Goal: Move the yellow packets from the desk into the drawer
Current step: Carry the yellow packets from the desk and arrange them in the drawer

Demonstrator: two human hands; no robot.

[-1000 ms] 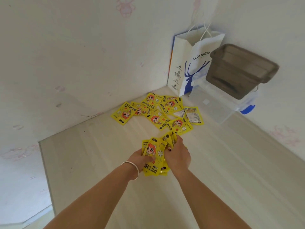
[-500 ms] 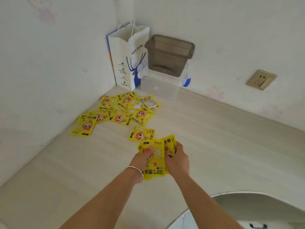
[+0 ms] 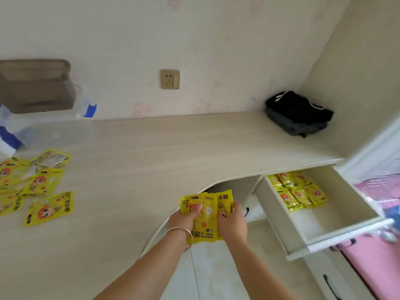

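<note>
head | left hand (image 3: 184, 217) and right hand (image 3: 232, 221) are pinching a packet stack (image 3: 206, 215), fingers curled round its sides, over the desk (image 3: 151, 159) edge | drawer (image 3: 337, 204) is standing open, packets (image 3: 297, 190) lying inside

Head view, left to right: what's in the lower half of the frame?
Loose yellow packets on the desk → left hand → held stack of packets → right hand → open drawer holding packets.

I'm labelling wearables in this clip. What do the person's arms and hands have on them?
Both forearms are bare, with no sleeves in view. The left wrist carries a thin, plain metal bangle, pale gold to silver in tone. The left hand and right hand wear no gloves. The image is too soft to tell about rings or nail polish.
</note>
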